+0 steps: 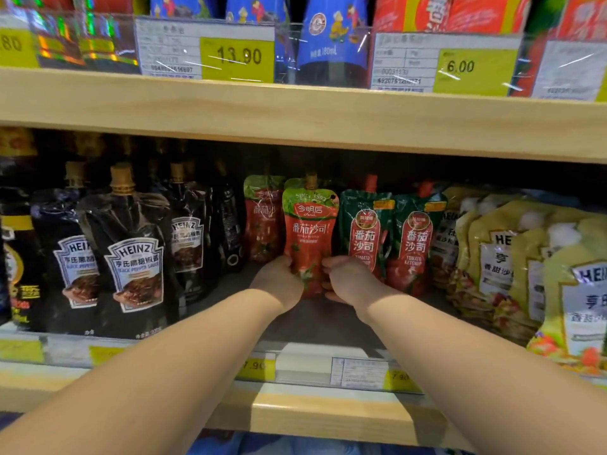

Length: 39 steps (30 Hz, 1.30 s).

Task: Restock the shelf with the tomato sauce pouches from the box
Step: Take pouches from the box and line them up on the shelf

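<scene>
A red and green tomato sauce pouch [309, 234] with a tan cap stands upright in the middle of the lower shelf [315, 323]. My left hand [279, 279] grips its lower left edge and my right hand [348, 279] grips its lower right edge. Behind it and to its left stands another pouch of the same kind [262, 218], partly hidden. The box is out of view.
Black Heinz pepper sauce pouches [131, 251] fill the shelf's left side. Dark green ketchup pouches [364, 231] stand just right of my hands, then yellow Heinz salad pouches [525, 257]. The upper shelf board [295, 113] hangs close above. Price tags [358, 372] line the front rail.
</scene>
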Each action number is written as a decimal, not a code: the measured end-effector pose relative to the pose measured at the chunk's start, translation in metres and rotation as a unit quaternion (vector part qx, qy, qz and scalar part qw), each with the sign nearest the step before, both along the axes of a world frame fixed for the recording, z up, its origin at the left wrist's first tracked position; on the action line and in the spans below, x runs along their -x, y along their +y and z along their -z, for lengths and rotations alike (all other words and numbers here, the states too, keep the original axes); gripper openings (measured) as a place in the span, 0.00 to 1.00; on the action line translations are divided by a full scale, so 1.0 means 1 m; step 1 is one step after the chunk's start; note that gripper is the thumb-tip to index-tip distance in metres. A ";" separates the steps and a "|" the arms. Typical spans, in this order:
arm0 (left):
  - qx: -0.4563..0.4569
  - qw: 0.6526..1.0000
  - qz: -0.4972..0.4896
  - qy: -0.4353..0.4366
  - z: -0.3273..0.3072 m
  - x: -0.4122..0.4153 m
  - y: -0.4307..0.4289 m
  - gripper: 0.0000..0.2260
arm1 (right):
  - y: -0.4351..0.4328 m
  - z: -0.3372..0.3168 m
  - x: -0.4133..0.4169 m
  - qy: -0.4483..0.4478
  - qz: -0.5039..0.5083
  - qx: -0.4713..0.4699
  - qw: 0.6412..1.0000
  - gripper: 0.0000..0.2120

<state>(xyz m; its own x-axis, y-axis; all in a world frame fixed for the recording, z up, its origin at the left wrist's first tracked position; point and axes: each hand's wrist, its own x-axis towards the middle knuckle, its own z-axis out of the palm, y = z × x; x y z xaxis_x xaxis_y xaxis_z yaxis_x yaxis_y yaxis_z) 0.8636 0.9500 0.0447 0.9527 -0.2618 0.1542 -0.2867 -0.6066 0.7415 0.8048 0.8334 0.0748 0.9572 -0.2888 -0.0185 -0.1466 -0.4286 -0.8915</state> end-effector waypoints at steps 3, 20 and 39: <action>-0.013 1.000 0.022 0.011 -0.002 -0.003 -0.001 0.17 | 0.000 0.002 -0.008 -0.011 0.020 0.011 1.000 0.16; 0.239 0.950 -0.104 -0.174 -0.025 0.105 0.146 0.13 | 0.128 -0.001 0.087 -0.271 -0.069 0.011 0.960 0.08; 0.037 0.850 -0.482 0.212 0.237 0.260 0.453 0.08 | 0.401 0.237 0.155 0.150 -0.252 -0.162 0.942 0.04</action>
